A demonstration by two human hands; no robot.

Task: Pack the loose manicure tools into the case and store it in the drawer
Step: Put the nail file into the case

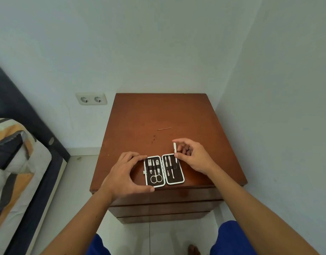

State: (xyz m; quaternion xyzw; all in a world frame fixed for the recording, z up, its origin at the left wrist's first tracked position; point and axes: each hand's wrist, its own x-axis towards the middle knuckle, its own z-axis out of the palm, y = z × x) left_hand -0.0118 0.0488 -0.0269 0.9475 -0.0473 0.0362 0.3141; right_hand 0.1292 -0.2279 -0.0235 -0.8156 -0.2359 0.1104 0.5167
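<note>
An open manicure case (180, 175) with a white rim and dark lining lies near the front edge of a brown wooden nightstand (158, 115). Its left half holds clippers and small scissors (156, 179); its right half holds two slim metal tools. My left hand (125, 173) cups the case's left side, thumb at its front corner. My right hand (191, 155) pinches a thin flat metal tool (175, 149), its lower end at the right half's strap. Another thin metal tool (164, 128) lies loose farther back on the top.
Closed drawers (164, 207) stack below the nightstand top. A bed with a striped cover (13, 159) stands at the left, and a double wall socket (91, 98) sits on the wall. White walls close in behind and to the right. My blue-clad knees are at the bottom.
</note>
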